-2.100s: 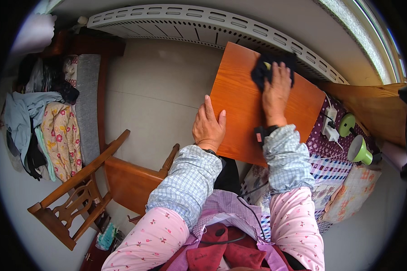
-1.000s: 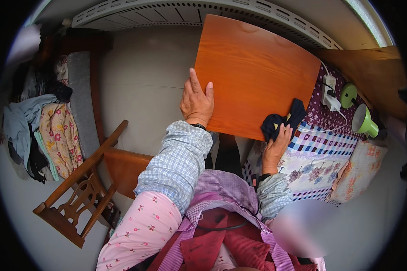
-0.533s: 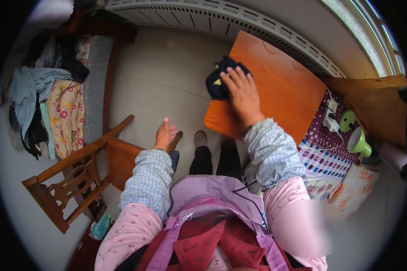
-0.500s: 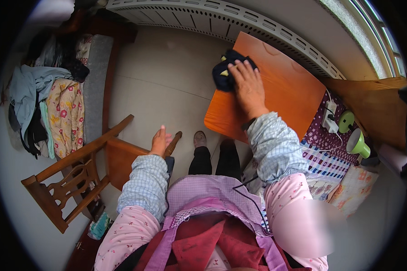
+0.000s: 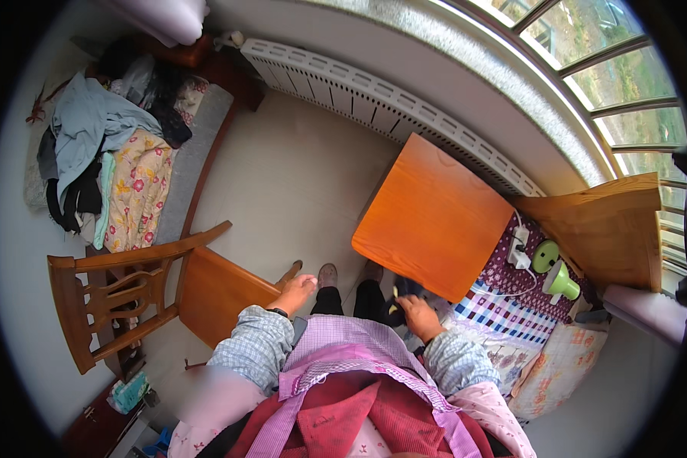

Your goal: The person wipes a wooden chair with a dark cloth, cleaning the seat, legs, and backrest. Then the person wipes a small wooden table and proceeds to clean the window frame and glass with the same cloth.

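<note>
The right hand's fingers (image 5: pixel 410 302) gripped a dark cloth (image 5: pixel 398 313) beside the wooden table's (image 5: pixel 435 221) near edge, where a slackened hold risked dropping it floorward, while the left hand (image 5: pixel 298 288), half-open and seemingly empty, hung near the chair (image 5: pixel 225 290).

The right hand (image 5: pixel 421 317) holds a dark cloth (image 5: pixel 409 288) beside the near edge of the wooden surface (image 5: pixel 435 217). The left hand (image 5: pixel 296 291) is near the wooden chair (image 5: pixel 220 298). A green lamp (image 5: pixel 562 281) and white power strip (image 5: pixel 520 248) lie right of the surface, below the window (image 5: pixel 603 84).
</note>
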Motion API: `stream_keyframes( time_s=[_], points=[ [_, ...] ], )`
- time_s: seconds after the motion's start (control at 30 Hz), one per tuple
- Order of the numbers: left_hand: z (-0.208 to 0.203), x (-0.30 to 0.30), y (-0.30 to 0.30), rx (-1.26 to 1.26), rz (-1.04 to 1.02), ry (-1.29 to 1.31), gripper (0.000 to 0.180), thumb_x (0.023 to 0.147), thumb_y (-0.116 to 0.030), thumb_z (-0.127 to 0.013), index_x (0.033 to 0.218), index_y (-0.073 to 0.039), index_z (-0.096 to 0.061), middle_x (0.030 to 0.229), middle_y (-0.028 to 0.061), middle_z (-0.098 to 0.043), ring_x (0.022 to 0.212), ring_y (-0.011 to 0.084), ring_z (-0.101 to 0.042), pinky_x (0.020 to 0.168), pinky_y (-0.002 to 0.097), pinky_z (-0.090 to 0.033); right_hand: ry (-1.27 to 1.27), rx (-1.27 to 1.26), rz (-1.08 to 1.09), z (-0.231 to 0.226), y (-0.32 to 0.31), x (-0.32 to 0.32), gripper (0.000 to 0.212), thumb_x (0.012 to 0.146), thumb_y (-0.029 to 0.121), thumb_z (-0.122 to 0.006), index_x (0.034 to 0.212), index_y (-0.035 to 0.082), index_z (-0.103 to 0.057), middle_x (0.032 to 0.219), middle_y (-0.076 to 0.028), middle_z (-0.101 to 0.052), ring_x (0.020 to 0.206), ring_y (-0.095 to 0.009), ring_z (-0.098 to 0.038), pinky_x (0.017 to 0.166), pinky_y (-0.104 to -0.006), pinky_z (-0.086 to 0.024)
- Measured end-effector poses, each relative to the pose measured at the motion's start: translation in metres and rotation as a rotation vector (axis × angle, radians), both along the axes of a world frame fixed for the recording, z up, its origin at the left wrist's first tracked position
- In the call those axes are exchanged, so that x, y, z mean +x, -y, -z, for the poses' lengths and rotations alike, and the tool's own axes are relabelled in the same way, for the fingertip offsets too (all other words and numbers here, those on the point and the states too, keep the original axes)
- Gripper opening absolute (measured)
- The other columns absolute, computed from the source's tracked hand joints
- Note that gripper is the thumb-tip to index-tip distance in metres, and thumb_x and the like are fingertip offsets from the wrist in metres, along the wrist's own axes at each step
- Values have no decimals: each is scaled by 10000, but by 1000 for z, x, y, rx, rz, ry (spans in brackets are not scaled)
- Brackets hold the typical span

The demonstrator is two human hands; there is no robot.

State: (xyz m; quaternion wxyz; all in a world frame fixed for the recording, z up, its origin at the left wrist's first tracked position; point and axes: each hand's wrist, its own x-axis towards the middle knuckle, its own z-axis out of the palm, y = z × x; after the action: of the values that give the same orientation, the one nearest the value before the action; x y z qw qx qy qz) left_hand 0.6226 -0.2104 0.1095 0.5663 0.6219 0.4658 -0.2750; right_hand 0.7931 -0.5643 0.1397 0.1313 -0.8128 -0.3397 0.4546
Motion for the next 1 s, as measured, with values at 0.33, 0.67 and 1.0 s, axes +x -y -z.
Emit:
stream_keyframes(
  time_s=[0.33, 0.67, 1.0],
  points=[
    [-192, 115, -18, -54, -8, 289, 428, 1016, -361, -583, 1250, -5, -623, 1060, 86, -709, 936, 169, -678, 854, 300, -548, 137, 84, 275, -113, 9, 83, 428, 870, 237, -682, 1261, 71, -625, 1128, -236, -693, 1075, -411, -657, 943, -473, -524],
    [-284, 169, 31, -701, -421, 562, 659, 983, -617, -530, 1375, -88, -519, 1243, 101, -643, 1121, 244, -644, 968, 423, -544, -582, 818, 366, -258, -155, 96, 673, 972, 222, -702, 1526, 33, -368, 1412, -204, -518, 1275, -277, -562, 1041, -390, -495],
    [-228, 176, 8, -710, -603, 396, 551, 1080, -498, -386, 1376, -63, -549, 1301, 98, -658, 1115, 223, -678, 932, 387, -573, -539, 750, 330, -233, -180, 123, 699, 943, 206, -734, 1515, 15, -381, 1385, -187, -548, 1158, -268, -636, 964, -362, -531]
  ],
)
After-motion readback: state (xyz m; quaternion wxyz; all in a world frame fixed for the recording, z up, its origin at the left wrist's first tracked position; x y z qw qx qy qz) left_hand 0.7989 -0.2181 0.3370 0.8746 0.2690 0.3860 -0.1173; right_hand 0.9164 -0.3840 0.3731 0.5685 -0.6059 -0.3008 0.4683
